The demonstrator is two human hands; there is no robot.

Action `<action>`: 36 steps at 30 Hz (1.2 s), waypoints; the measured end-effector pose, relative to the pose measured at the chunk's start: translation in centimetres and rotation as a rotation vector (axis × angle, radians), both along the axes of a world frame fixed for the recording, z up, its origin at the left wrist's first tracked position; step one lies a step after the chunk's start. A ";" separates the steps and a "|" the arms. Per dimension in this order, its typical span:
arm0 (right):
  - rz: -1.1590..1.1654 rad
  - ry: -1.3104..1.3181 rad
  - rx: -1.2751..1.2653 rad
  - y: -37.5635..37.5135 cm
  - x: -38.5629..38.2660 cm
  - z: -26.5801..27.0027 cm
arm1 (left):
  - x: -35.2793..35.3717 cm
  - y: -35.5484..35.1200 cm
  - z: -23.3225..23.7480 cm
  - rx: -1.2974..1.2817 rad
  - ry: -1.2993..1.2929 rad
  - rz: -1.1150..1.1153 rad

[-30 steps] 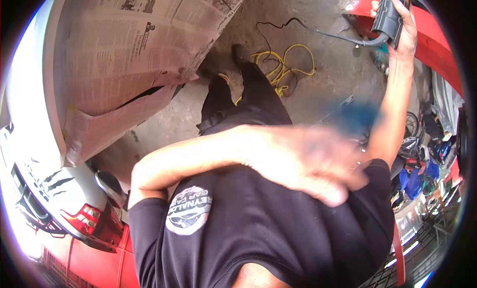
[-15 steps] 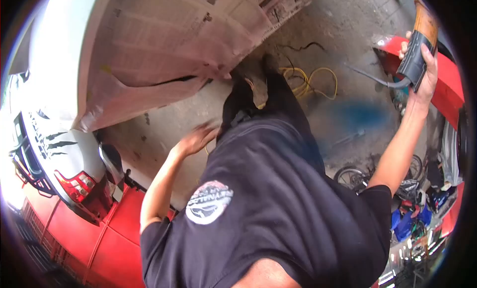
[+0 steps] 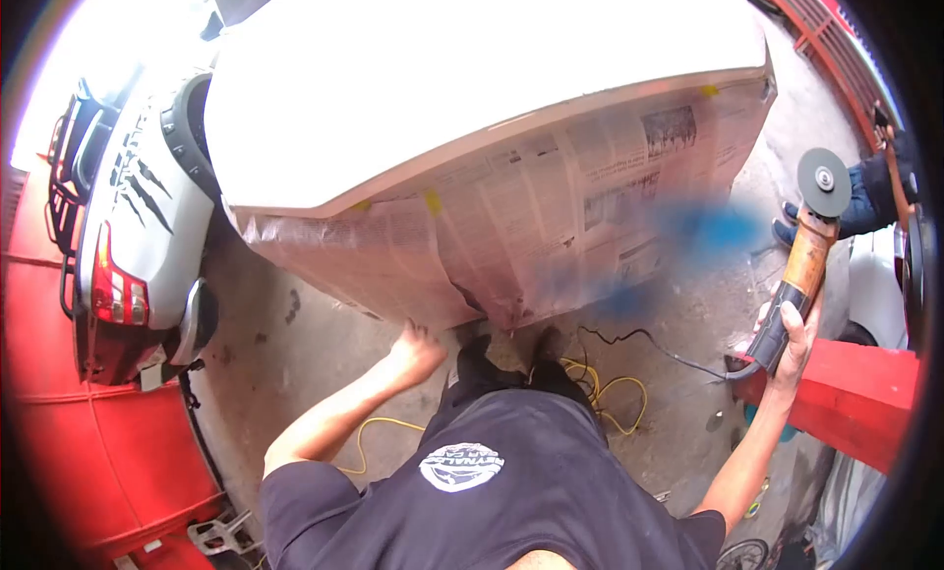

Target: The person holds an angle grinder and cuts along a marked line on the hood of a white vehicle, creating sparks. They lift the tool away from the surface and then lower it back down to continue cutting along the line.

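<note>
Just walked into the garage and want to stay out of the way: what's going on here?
A person stands at a white car masked with newspaper. The right hand holds a grinder raised to the side, clear of the car. The left hand touches the newspaper's lower edge; whether it grips is unclear. A yellow cable lies on the floor.

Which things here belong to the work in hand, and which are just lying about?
In use: grinder in the right hand, its black cord; newspaper taped over the white panel, touched by the left hand.
Lying about: yellow cable (link to grinder unclear), parked car with claw stickers, red panel.
</note>
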State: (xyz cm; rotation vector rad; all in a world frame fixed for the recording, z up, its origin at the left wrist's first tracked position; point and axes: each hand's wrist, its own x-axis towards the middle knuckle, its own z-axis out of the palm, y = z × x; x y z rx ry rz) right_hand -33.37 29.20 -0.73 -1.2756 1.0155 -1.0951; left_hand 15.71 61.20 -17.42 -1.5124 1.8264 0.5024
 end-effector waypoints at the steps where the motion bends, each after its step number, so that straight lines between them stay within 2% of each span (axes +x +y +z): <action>1: 0.009 0.041 -0.034 0.4 1.4 1.2 | 0.6 -3.1 4.1 -0.033 0.484 0.416; 2: 0.023 0.079 -0.065 0.8 2.4 1.9 | 0.2 -5.5 6.6 -0.117 0.794 0.543; 3: 0.030 0.085 -0.071 1.5 3.8 2.9 | -0.2 -7.2 9.6 -0.127 1.164 0.527; 5: 0.037 0.112 -0.090 2.7 6.5 5.2 | -1.7 -9.2 13.4 0.163 1.530 0.505; 6: 0.056 0.131 -0.090 3.3 7.8 6.2 | -2.8 -10.1 13.8 0.006 1.583 0.270; 7: 0.037 0.156 -0.076 4.3 9.5 7.2 | -3.3 -10.9 13.5 -0.116 1.530 0.068; 8: 0.012 0.180 -0.063 5.8 11.8 8.3 | -3.3 -11.3 13.3 -0.211 1.472 0.027; 10: 0.064 0.195 -0.063 7.1 16.3 9.5 | -2.9 -13.9 13.8 -0.197 1.492 0.242; 12: 0.093 0.256 -0.082 7.9 20.3 10.2 | -1.3 -16.0 15.2 -0.202 1.777 0.554; 13: 0.124 0.293 -0.121 8.0 22.3 10.4 | -1.1 -17.5 15.4 -0.252 1.933 0.581; 15: 0.183 0.384 -0.203 8.1 24.1 10.6 | -0.2 -19.4 16.2 -0.045 2.022 0.634; 16: 0.213 0.410 -0.347 7.5 25.2 10.5 | -0.4 -20.1 16.3 0.066 2.057 0.695; 19: 0.293 0.485 -0.217 6.0 27.1 11.5 | -0.7 -21.9 17.1 0.182 2.166 0.795; 21: 0.366 0.499 -0.110 5.4 29.0 12.1 | -0.7 -23.0 17.2 0.163 2.242 0.793; 24: 0.447 0.481 -0.129 3.8 30.3 11.0 | -0.9 -23.6 17.2 0.151 2.368 0.849; 26: 0.448 0.594 -0.108 3.6 31.0 11.2 | -0.6 -23.4 18.1 0.170 2.298 1.022; 28: 0.524 0.487 0.028 2.9 31.1 10.6 | -0.1 -23.7 17.0 0.083 2.204 0.972; 33: 0.495 0.488 0.034 1.0 32.4 11.8 | 0.6 -25.1 19.1 0.071 2.199 0.991; 36: 0.516 0.553 0.043 -0.1 32.2 12.5 | 0.4 -26.2 18.9 0.070 2.255 0.955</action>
